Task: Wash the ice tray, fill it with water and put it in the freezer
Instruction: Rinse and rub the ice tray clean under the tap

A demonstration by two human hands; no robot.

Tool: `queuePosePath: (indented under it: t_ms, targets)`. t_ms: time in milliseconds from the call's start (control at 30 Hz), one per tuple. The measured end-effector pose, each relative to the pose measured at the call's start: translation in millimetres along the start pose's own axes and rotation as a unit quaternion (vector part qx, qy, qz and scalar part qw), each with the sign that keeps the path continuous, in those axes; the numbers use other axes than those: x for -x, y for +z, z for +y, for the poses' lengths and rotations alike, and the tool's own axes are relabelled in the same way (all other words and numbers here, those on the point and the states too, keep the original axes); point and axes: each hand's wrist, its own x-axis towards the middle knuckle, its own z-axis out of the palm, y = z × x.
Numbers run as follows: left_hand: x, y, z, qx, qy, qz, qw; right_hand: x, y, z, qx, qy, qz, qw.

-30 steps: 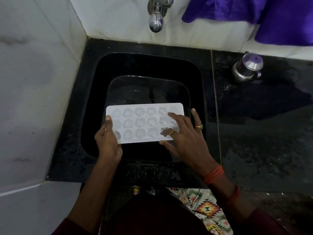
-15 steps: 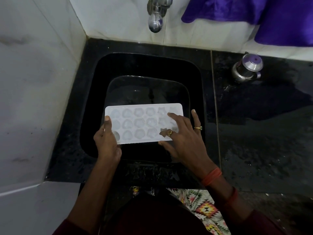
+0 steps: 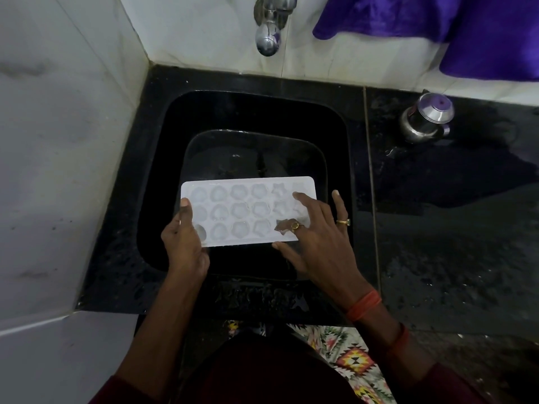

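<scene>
You hold a white ice tray (image 3: 248, 211) level over a black sink (image 3: 245, 118), cavities facing up. Your left hand (image 3: 185, 237) has its grip clenched on the tray's left end, thumb on top. Your right hand (image 3: 318, 237) lies spread and released on the tray's right end, fingertips (image 3: 299, 196) pressing into the cavities; it wears two rings. A tap (image 3: 267, 39) juts from the white tiled wall above the sink. On the wet black desk (image 3: 455, 258) to the right stands a small steel pot (image 3: 425, 118). Purple cloth (image 3: 437, 21) hangs above it.
</scene>
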Motion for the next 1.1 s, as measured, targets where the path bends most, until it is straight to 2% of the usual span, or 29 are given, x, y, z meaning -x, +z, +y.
queuePosePath:
  t_ms: [500, 767, 1100]
  targets:
    - [2.4, 2.2, -4.1, 0.0, 0.002, 0.003, 1.0, 3.1, 1.9, -3.6, 0.018, 0.007, -0.028, 0.999]
    - [4.6, 2.9, -4.5, -0.005, 0.004, 0.007, 1.0, 0.8, -2.8, -4.1, 0.001, 0.011, 0.001, 1.0]
    - [0.8, -0.1, -5.3, -0.015, 0.02, -0.005, 1.0, -0.4, -6.5, -4.1, 0.031, 0.017, -0.041, 0.999]
